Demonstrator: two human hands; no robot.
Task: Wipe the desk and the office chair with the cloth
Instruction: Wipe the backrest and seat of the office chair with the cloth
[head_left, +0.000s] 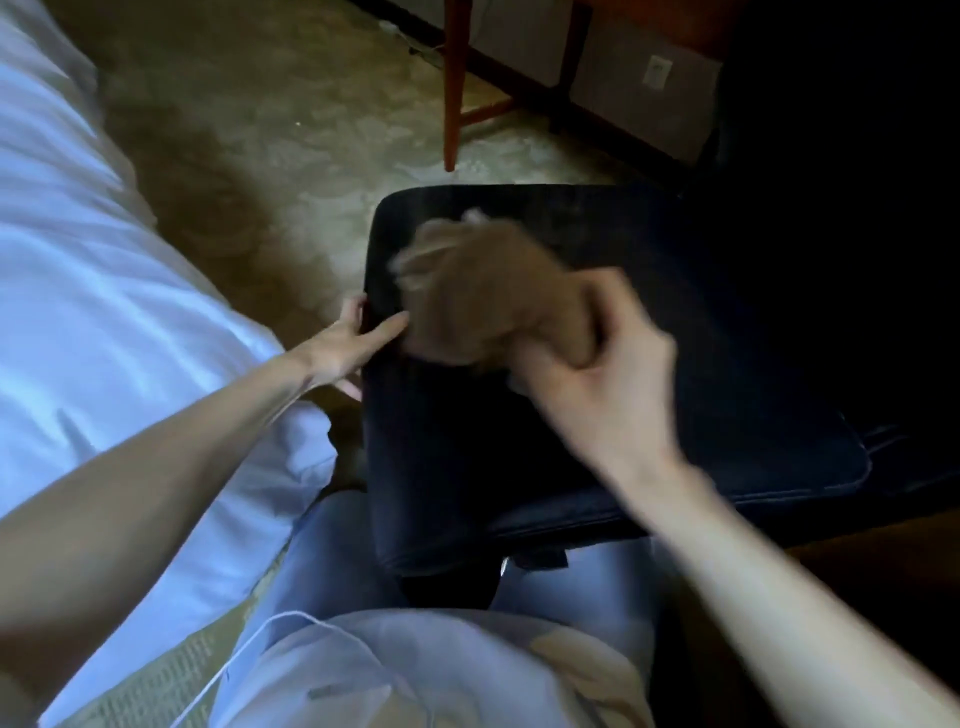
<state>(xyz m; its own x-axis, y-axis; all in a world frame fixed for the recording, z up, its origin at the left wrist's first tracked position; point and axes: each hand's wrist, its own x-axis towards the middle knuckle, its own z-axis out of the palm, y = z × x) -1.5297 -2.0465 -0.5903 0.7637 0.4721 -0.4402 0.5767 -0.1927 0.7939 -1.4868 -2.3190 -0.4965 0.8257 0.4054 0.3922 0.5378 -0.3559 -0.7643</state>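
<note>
**Right hand.** Fingers of the right hand (597, 364) are curled tight round one bunched end of the soft brown cloth (467, 291). The rest of the cloth is spread loose and motion-blurred over the front-left part of the dark padded office chair seat (675, 415).

**Left hand.** Fingers of the left hand (348, 338) are spread and mostly straight against the seat's left edge, one fingertip lying on top. Whether any finger hooks beneath cannot be told.

**Surroundings.** A white-sheeted bed (104, 312) lies just beside the chair on the left. Patterned beige carpet (285, 130) lies beyond, with a red-brown wooden furniture leg (451, 104) farther off. No desk top is in view.

**Risks, as judged.**
1. The cloth is held at one end only. A fast stroke may let the loose part flap or fold, skimming the seat and not pressing on it.
2. The cloth sits close to the left fingertip, so a stroke toward that edge may catch it.
3. The bracing hand is flat, which is a weak hold. The seat may swivel or roll under a hard push, and the bed leaves little room.
4. The far and right parts of the seat lie in deep shadow and may be missed.
</note>
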